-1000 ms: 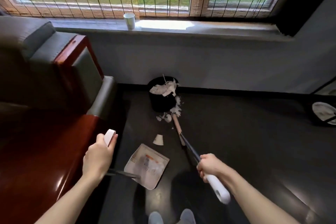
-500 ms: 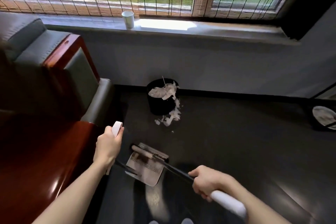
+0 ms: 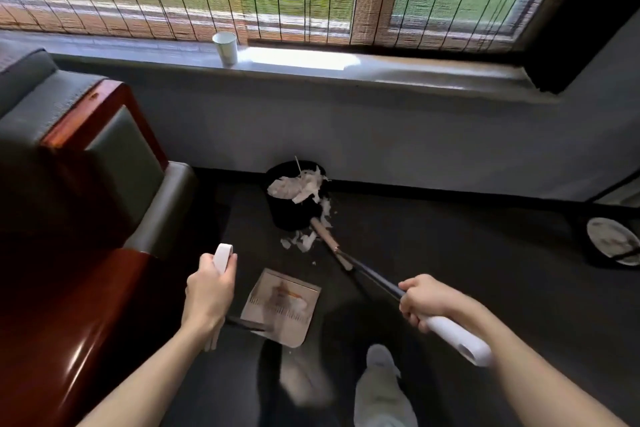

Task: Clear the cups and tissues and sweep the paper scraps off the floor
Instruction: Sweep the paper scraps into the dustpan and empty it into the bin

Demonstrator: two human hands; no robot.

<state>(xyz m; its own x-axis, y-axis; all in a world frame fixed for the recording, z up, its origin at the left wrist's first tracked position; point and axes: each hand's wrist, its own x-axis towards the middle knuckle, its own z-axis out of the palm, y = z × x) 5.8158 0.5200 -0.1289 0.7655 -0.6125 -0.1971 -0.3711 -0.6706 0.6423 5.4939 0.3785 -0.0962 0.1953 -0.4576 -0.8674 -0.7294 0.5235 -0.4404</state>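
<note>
1. We are in the sweeping step. Our right hand (image 3: pixel 424 302) is clenched round the broom (image 3: pixel 367 272), just above its white grip. The broom's head lies on the floor (image 3: pixel 467 253), touching the right side of the paper scraps (image 3: pixel 303 240).
2. Our left hand (image 3: pixel 207 291) grasps the white top of the dustpan's long handle. The dustpan (image 3: pixel 280 305) sits on the floor near our feet, apart from the scraps, with its far edge turned towards them. Something pale seems to lie in it, but it is too blurred to name.
3. The scraps lie at the foot of the black bin (image 3: pixel 294 215), near the floor's far edge by the wall. The bin is heaped above its rim with crumpled paper, and some trails down its right side.
4. One cup (image 3: pixel 225 48) stands upright on the windowsill (image 3: pixel 398 71), towards its left end, not yet cleared.
5. Next, we judge, the broom head must get round to the bin side of the pile and draw it back towards us. A low, light stroke seems best, since such scraps likely scatter easily. The left hand should keep the dustpan's lip down on the floor.
6. The full bin may spill when we empty the dustpan into it.
</note>
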